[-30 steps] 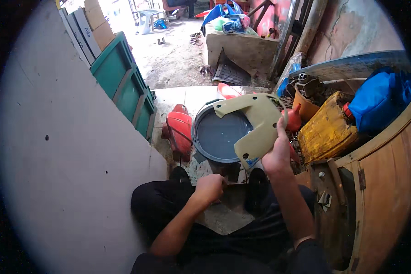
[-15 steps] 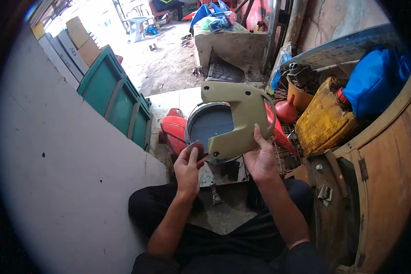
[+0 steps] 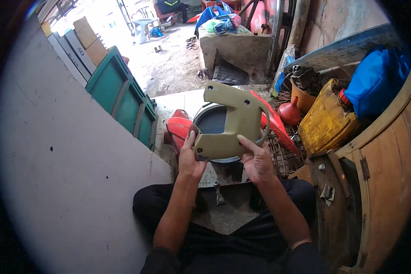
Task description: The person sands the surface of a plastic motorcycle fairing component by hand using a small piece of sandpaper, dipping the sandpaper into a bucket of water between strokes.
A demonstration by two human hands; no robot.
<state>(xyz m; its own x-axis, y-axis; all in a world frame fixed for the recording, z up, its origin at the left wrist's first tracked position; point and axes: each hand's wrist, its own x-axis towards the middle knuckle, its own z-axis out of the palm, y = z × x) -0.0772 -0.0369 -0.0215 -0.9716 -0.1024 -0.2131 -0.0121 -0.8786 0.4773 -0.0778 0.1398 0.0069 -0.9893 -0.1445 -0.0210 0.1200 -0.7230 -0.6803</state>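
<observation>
Holds the olive-green panel [image 3: 236,114] over the bucket [image 3: 226,160], clasped at the near left corner by the left hand [image 3: 191,160], apparently with a dark pad [image 3: 194,129], and at the near edge by the right hand [image 3: 256,163]. Looks light, stiff, perhaps slippery if wet. Best gripped across the middle, sparing the thin loop [image 3: 268,123]. Crowded rightward by the red panel [image 3: 279,125]; freer ahead above the pale tiles [image 3: 187,99].
</observation>
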